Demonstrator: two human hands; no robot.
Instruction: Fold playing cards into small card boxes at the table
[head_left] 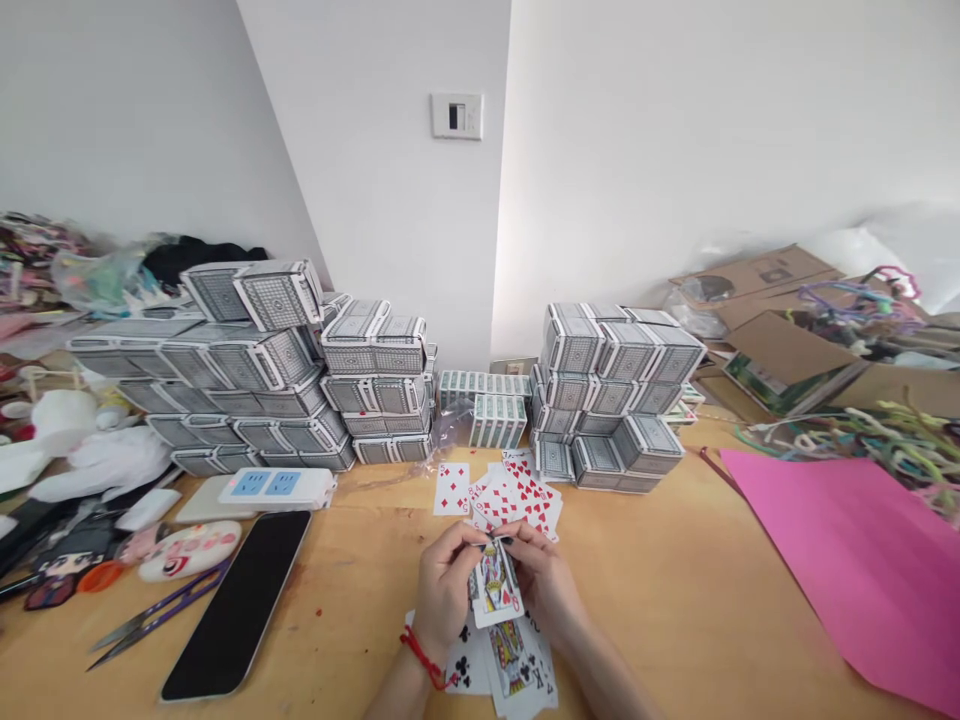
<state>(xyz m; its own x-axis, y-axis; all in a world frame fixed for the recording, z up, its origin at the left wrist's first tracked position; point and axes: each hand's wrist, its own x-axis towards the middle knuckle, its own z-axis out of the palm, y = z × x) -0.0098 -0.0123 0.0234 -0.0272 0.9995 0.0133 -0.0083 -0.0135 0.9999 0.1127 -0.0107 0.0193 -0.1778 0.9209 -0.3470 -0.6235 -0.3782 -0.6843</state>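
Observation:
A queen of hearts playing card (496, 585) is pinched between my left hand (446, 575) and my right hand (541, 570). Its top edge sits under both thumbs, and I cannot tell whether it is being bent there. Below it, loose cards, among them a king of clubs (514, 660), lie face up on the table. Just beyond my fingers spreads a pile of red-suited cards (517, 495), with a five of diamonds (452, 490) at its left. A red cord bracelet (424, 655) circles my left wrist.
Blocks folded from cards are stacked at left (277, 385) and right (615, 390), with boxed card decks (499, 420) between. Leftward lie a black phone (240, 605), thread snips (157, 615) and a power strip (274, 487). Pink paper (840, 560) and a cardboard box (780, 350) are on the right.

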